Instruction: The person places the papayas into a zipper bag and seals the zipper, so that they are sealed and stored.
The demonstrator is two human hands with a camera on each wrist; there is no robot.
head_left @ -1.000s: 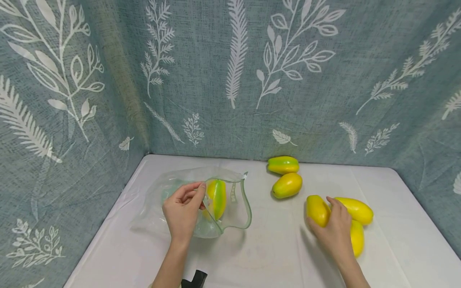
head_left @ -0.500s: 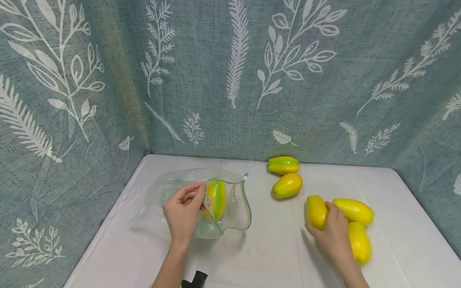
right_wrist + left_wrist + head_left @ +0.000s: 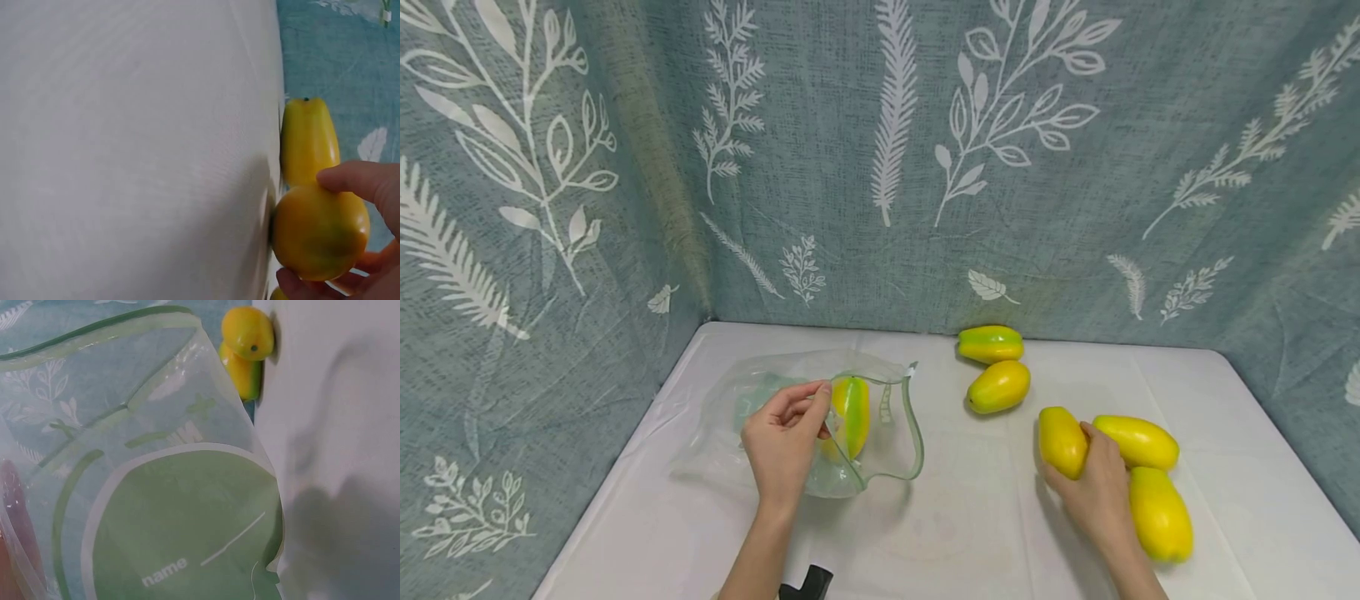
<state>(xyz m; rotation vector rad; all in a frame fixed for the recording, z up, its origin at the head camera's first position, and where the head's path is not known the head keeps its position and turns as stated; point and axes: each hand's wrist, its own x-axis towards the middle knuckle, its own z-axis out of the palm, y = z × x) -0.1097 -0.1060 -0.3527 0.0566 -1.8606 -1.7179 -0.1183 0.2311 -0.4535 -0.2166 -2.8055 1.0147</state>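
My left hand (image 3: 786, 437) pinches the near edge of a clear zip bag (image 3: 722, 433) with green trim, its mouth spread toward the right. Inside the bag lies a yellow papaya (image 3: 852, 417) with a green stripe. In the left wrist view the bag's green printed panel (image 3: 187, 519) fills much of the frame. At the right of the table, my right hand (image 3: 1097, 492) grips another yellow papaya (image 3: 1062, 442), thumb on one side and fingers on the other. The right wrist view shows this held papaya (image 3: 322, 234) end-on, close over the white cloth.
Just right of my right hand lie two papayas, one behind (image 3: 1138, 442) and one in front (image 3: 1161, 514). Farther back, a green-streaked papaya (image 3: 990, 343) and a yellow papaya (image 3: 998, 387) lie close together. A leaf-patterned curtain (image 3: 850, 167) bounds the white-covered table (image 3: 955, 517).
The front papaya beside my right hand has rolled outward to the right and nearer. My right hand has closed around its papaya and shifted slightly. My left hand and the bag stay almost still.
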